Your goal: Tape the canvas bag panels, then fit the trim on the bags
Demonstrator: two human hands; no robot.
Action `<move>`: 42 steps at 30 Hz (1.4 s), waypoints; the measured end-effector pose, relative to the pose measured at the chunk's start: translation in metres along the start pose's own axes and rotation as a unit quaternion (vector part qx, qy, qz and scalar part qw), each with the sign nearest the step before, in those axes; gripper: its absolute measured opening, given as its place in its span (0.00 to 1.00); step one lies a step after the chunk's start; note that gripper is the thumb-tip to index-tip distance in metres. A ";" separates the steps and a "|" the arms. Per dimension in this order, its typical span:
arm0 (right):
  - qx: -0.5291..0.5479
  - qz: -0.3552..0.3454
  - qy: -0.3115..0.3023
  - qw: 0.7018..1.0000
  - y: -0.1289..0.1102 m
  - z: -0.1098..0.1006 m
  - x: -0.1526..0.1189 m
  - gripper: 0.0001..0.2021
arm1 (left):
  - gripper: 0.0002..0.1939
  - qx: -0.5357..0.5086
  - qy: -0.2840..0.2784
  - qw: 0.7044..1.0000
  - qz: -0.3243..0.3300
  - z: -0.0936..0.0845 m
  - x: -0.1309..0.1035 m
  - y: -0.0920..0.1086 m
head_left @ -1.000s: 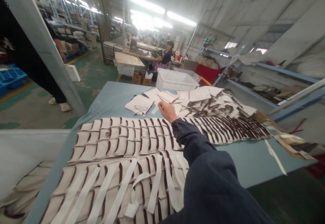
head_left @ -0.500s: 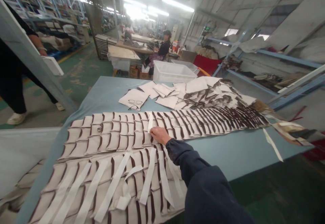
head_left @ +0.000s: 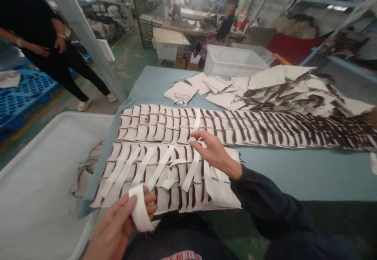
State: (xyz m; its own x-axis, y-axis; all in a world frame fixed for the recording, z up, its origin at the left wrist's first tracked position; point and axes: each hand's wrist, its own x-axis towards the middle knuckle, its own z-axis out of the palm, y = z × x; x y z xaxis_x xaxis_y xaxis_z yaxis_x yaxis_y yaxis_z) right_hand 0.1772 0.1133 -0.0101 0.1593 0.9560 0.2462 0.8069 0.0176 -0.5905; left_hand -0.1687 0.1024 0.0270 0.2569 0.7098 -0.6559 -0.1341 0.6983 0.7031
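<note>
My left hand [head_left: 122, 216], low in the view near the table's front edge, is closed on a looped white strip [head_left: 140, 209]. My right hand [head_left: 213, 152] is over the middle of the table with thumb and fingers apart, holding nothing. Just beyond its fingertips a white strip [head_left: 196, 120] lies across the back row of cream pieces with dark edges [head_left: 165, 123]. Under and in front of that hand, a front row of similar pieces [head_left: 182, 201] carries several white strips [head_left: 160, 165] lying slantwise.
Loose cream pieces [head_left: 220, 99] and eyeglasses [head_left: 182, 97] lie at the back of the blue table [head_left: 279, 173]. A clear bin [head_left: 235, 61] stands behind. At the left are a white tub [head_left: 53, 146] and a standing person [head_left: 38, 28]; another person sits farther back.
My left hand has come into view with a looped strip. My right hand has opened off the strip on the back row. The view has tilted down and turned left.
</note>
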 end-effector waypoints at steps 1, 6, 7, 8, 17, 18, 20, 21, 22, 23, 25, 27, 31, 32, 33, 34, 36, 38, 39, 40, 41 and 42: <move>0.024 -0.031 -0.003 0.999 -0.025 0.001 -0.014 0.12 | 0.33 -0.002 -0.014 1.000 -0.001 0.004 -0.001 0.007; 0.123 -0.236 0.094 0.959 -0.130 0.015 -0.055 0.09 | 0.29 -0.043 -0.056 0.997 0.020 0.025 0.004 0.040; 0.116 -0.247 0.103 0.957 -0.142 0.018 -0.057 0.08 | 0.26 -0.050 -0.072 0.996 0.027 0.026 0.004 0.044; 0.102 -0.253 0.108 0.956 -0.149 0.022 -0.057 0.07 | 0.24 -0.057 -0.088 0.994 0.028 0.026 0.004 0.046; 0.031 -0.261 0.096 0.960 -0.163 0.051 -0.054 0.10 | 0.17 -0.089 -0.115 0.989 0.012 0.004 0.004 0.059; 0.030 -0.257 0.094 0.961 -0.165 0.056 -0.054 0.10 | 0.17 -0.089 -0.114 0.989 0.015 0.001 0.004 0.059; 0.028 -0.250 0.091 0.963 -0.170 0.064 -0.054 0.10 | 0.15 -0.089 -0.109 0.990 0.012 -0.004 0.004 0.060; 0.027 -0.250 0.089 0.964 -0.172 0.068 -0.053 0.10 | 0.14 -0.090 -0.105 0.990 0.009 -0.007 0.005 0.061; 0.025 -0.251 0.087 0.964 -0.173 0.072 -0.053 0.10 | 0.12 -0.092 -0.099 0.991 0.006 -0.011 0.006 0.061; 0.022 -0.253 0.084 0.964 -0.175 0.075 -0.052 0.10 | 0.10 -0.093 -0.094 0.991 0.002 -0.014 0.007 0.062; 0.019 -0.259 0.077 0.963 -0.177 0.081 -0.052 0.11 | 0.06 -0.096 -0.087 0.992 0.000 -0.021 0.009 0.062; 0.021 -0.260 0.074 0.962 -0.180 0.085 -0.052 0.11 | 0.04 -0.097 -0.086 0.992 0.002 -0.026 0.010 0.063; 0.031 -0.249 0.067 0.966 -0.185 0.092 -0.053 0.10 | 0.11 -0.090 -0.096 0.991 0.007 -0.034 0.010 0.063; 0.032 -0.246 0.066 0.967 -0.187 0.093 -0.053 0.08 | 0.13 -0.086 -0.102 0.991 0.008 -0.035 0.009 0.062; 0.033 -0.242 0.067 0.967 -0.189 0.095 -0.053 0.07 | 0.15 -0.082 -0.107 0.991 0.008 -0.036 0.009 0.062; 0.033 -0.238 0.070 0.968 -0.191 0.096 -0.052 0.07 | 0.17 -0.077 -0.112 0.991 0.010 -0.038 0.009 0.062; 0.039 -0.224 0.076 0.971 -0.196 0.099 -0.051 0.07 | 0.20 -0.066 -0.119 0.991 0.014 -0.041 0.008 0.062; 0.058 -0.199 0.077 0.975 -0.202 0.102 -0.050 0.08 | 0.20 -0.054 -0.127 0.990 0.018 -0.045 0.008 0.062; 0.073 -0.184 0.077 0.977 -0.205 0.104 -0.049 0.08 | 0.20 -0.048 -0.133 0.990 0.018 -0.049 0.008 0.062; 0.088 -0.168 0.077 0.979 -0.208 0.105 -0.049 0.07 | 0.21 -0.040 -0.142 0.989 0.018 -0.052 0.009 0.063; 0.101 -0.153 0.076 0.980 -0.210 0.107 -0.048 0.07 | 0.22 -0.031 -0.153 0.988 0.019 -0.057 0.010 0.063; 0.110 -0.141 0.075 0.981 -0.212 0.108 -0.047 0.08 | 0.23 -0.023 -0.163 0.986 0.022 -0.062 0.011 0.064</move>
State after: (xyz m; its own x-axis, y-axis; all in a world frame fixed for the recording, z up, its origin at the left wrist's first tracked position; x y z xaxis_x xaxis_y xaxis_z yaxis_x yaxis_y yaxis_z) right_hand -0.0634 0.0963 0.0204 0.0427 0.8509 0.5237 0.6915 0.3532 -0.6302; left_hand -0.2335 0.1603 0.0475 0.5430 0.6777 -0.4959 -0.1932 0.6755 0.7116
